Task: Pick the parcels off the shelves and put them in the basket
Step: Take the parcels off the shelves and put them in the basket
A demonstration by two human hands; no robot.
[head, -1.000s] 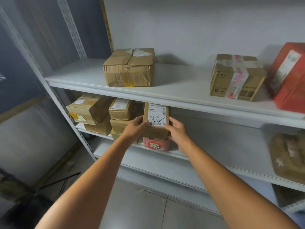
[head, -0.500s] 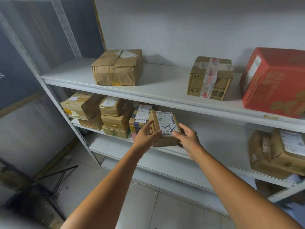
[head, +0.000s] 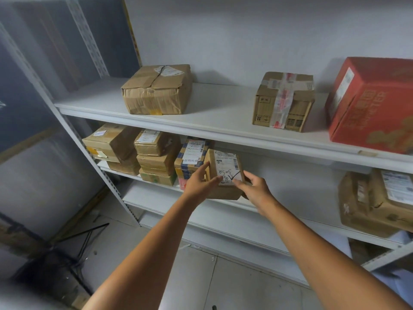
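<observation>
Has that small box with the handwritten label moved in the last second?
Yes. The small box, held between the left hand and right hand, has come rightward off the striped parcel it covered.

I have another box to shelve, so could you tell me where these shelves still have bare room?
The top shelf has bare room between the crumpled brown box and the taped box. The middle shelf is bare between the parcel in hand and the brown parcels at right. Its left end, with the stacked parcels, is crowded.
</observation>
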